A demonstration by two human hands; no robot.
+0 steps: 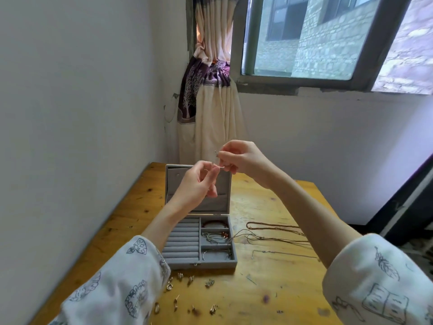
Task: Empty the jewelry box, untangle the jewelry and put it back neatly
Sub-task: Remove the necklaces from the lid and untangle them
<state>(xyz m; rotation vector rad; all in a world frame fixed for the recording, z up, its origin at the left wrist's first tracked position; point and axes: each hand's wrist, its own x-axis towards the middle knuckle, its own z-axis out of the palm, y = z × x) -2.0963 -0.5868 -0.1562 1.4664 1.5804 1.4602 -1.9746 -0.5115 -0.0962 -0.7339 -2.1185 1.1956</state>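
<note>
A grey velvet jewelry box [180, 262] stands open on the wooden table [269, 289], its lid upright. Its right compartments hold a red bracelet [214, 223], a tangle of silver chains [214, 236] and a silver bangle [216, 254]. The ring rolls on its left are bare. My left hand [198, 181] and my right hand [239, 158] are raised above the box, each pinching a thin silver piece [219, 166] between fingertips. What the piece is I cannot make out.
Several necklaces and cords [276, 238] lie stretched out on the table right of the box. Small rings and earrings [187, 292] are scattered in front of it. A white wall runs along the table's left edge; a curtain [210, 113] and window stand behind.
</note>
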